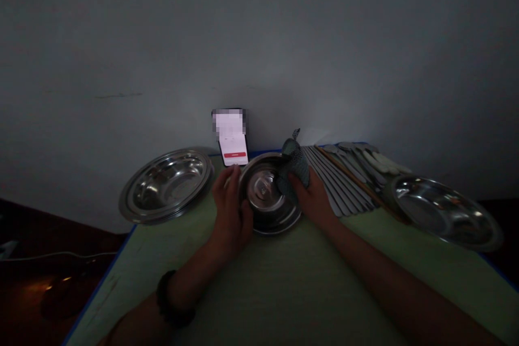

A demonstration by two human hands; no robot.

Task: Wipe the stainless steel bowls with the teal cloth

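Observation:
A round, shiny metal bowl stands in the middle of the table, near the wall. My left hand grips its left side, with the thumb by the near rim and the fingers curled along the outer edge. My right hand is closed around a bunched grey-green cloth with a dotted pattern. Part of that cloth hangs over the bowl's right rim and reaches inside. The fingers of my right hand are partly hidden behind the cloth.
Stacked metal basins stand at left, another metal basin at right. Several chopsticks and a row of spoons lie between. A lit phone leans on the wall. The green table has blue edges.

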